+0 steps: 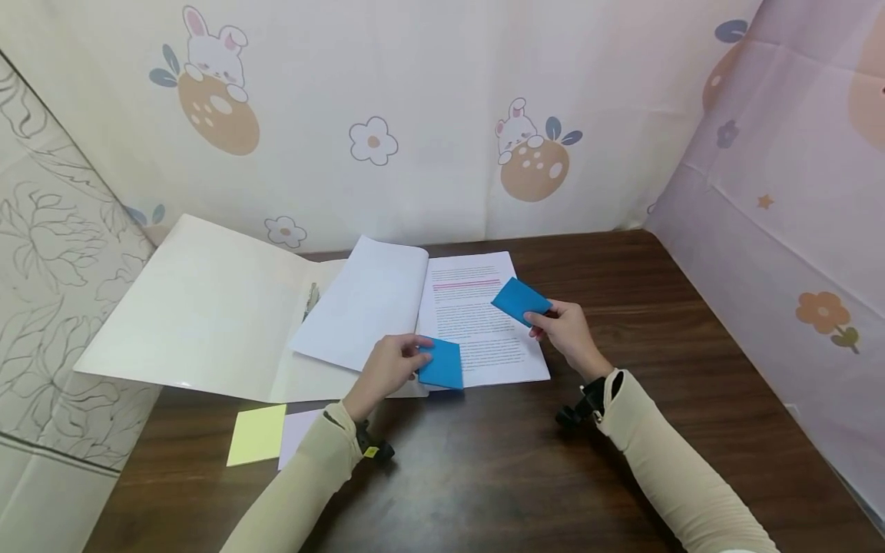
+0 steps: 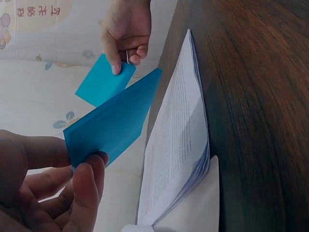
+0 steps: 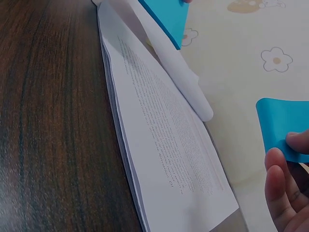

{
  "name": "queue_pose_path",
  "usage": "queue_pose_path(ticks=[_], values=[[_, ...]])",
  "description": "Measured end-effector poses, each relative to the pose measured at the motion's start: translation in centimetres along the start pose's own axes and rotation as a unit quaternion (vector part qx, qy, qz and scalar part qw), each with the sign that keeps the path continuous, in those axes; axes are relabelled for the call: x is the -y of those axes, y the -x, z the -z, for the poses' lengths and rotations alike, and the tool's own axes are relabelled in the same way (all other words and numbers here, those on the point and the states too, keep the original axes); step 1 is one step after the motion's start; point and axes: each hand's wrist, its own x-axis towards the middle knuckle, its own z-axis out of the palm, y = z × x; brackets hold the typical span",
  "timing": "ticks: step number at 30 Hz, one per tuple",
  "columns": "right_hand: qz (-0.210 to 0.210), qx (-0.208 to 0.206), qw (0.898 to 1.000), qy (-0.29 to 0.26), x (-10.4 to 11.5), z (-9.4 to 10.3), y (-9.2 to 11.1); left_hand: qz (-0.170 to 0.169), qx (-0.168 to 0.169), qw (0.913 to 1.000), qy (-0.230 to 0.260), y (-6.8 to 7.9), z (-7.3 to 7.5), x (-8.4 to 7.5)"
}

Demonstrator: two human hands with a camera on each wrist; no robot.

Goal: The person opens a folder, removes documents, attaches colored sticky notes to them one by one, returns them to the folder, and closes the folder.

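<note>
Left hand [image 1: 389, 369]: I pinch blue paper square [image 1: 443, 365] by edge, grip closed. Right hand [image 1: 568, 335]: I pinch second blue square [image 1: 517, 299] near corner. Printed pages [image 1: 487, 338] below both.

Smooth, matt paper in the left blue sheet [image 1: 442, 367] and right blue sheet [image 1: 515, 299]. Matt paper in the printed pages [image 1: 477, 322] and, towards the left edge of the counter [image 1: 484, 468], the yellow note [image 1: 256, 435]. Smooth and glossy, plastic-looking, across the white binder [image 1: 200, 307]; metallic on its clip [image 1: 310, 301]. Wood-grained, softly shiny towards the front edge. Matt cloth in the curtain [image 1: 435, 69] behind.
</note>
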Motion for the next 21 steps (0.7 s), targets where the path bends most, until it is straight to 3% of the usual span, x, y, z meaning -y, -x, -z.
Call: queue_pose_path(ticks=[21], values=[[-0.013, 0.005, 1.0, 0.016, -0.3, -0.2, 0.1, 0.002, -0.002, 0.9994, -0.035, 1.4, 1.0, 1.6]])
